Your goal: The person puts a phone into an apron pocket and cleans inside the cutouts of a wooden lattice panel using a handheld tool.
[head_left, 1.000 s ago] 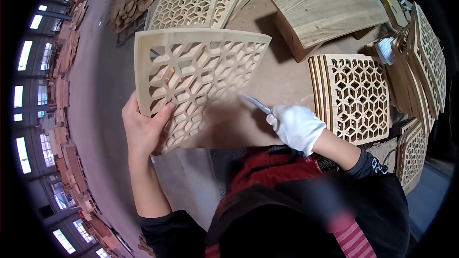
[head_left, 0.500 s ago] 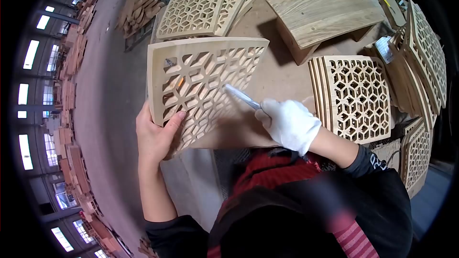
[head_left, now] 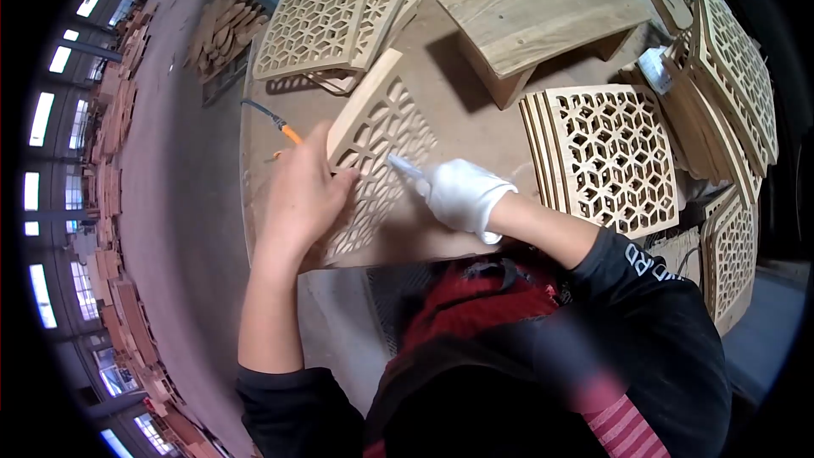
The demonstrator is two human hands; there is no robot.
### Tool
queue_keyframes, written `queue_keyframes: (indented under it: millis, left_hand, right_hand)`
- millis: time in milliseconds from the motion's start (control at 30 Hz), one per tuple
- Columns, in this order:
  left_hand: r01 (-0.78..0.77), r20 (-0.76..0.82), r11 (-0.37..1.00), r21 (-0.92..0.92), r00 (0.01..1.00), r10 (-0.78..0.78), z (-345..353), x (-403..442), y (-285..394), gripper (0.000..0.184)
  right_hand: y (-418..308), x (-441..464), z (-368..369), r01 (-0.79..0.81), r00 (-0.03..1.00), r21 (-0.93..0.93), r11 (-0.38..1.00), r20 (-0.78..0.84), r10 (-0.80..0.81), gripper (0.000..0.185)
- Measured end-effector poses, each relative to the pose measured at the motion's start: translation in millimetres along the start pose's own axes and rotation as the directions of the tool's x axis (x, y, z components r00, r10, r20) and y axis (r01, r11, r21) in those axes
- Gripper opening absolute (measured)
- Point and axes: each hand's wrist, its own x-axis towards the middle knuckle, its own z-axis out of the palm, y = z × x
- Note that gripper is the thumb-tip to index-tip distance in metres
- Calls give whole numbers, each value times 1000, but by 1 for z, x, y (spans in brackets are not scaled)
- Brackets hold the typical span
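Note:
My bare left hand (head_left: 307,191) grips the left edge of a wooden lattice panel (head_left: 370,142), thumb on its face. The panel is tilted up on edge and seen steeply from the side. In a white glove, my right hand (head_left: 465,197) is closed around a slim, flat, pale grey tool (head_left: 405,166), perhaps a file. The tool's tip lies against or just in front of the cutouts; contact is hard to make out. Beside my left hand, an orange-handled tool (head_left: 291,133) with a dark shaft rests on the table (head_left: 483,140), partly hidden.
At the back left lies a pile of lattice panels (head_left: 309,21). A low wooden stand (head_left: 543,21) is at the back. To the right are a stack of lattice panels (head_left: 615,157), leaning panels (head_left: 738,76) and more panels (head_left: 731,267) at the lower right.
My left hand has turned the panel more edge-on and moved it right and inward. The orange-handled tool shows more fully. My right hand and its tool have shifted slightly left.

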Motion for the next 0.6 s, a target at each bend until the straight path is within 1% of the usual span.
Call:
queue_keyframes:
  millis: [33, 67, 133, 167, 233, 267, 300, 333, 367, 433, 533, 567, 600]
  left_hand:
    - [23, 7, 999, 37, 1000, -23, 2, 2, 6, 43]
    - [44, 11, 996, 74, 999, -44, 3, 3, 11, 42]
    - [39, 15, 999, 7, 999, -39, 5, 6, 10, 40]
    - [38, 16, 999, -25, 999, -37, 6, 7, 9, 38]
    - [-15, 23, 999, -30, 1000, 15, 5, 9, 10, 38]
    - [-36, 23, 999, -34, 999, 36, 5, 9, 9, 38]
    - [-34, 42, 993, -116, 998, 39, 4, 10, 7, 40]
    - [-36, 42, 994, -99, 998, 40, 5, 10, 7, 40]
    - [-40, 36, 996, -81, 998, 43, 6, 11, 6, 41]
    - [-69, -9, 996, -63, 998, 69, 6, 14, -3, 41]
    - [-5, 11, 1000, 0, 1000, 4, 6, 14, 1, 42]
    - [65, 31, 997, -44, 997, -64, 3, 14, 10, 43]
    - [27, 20, 998, -55, 999, -26, 4, 15, 7, 43]
  right_hand:
    - [7, 4, 8, -26, 999, -21, 999, 38, 27, 35]
    - [12, 6, 12, 6, 999, -58, 998, 43, -4, 35]
    - [18, 6, 19, 71, 996, -132, 989, 58, -64, 34]
    - [19, 5, 19, 93, 995, -132, 987, 47, -87, 30]
    - [17, 10, 20, 103, 994, -189, 977, 50, -95, 29]
    - [13, 15, 17, 79, 995, -170, 982, 68, -68, 30]
    - [5, 18, 9, 54, 996, -152, 987, 85, -41, 34]
    - [5, 40, 10, 148, 989, -185, 971, 24, -146, 39]
    - [5, 44, 9, 175, 985, -144, 974, 24, -174, 40]
    - [1, 53, 1, 122, 986, -90, 988, 124, -110, 40]
    - [5, 35, 3, 109, 988, -178, 978, 123, -88, 33]
    - [7, 30, 4, 114, 988, -185, 976, 122, -93, 31]
    - [10, 25, 5, 120, 988, -192, 974, 121, -98, 29]
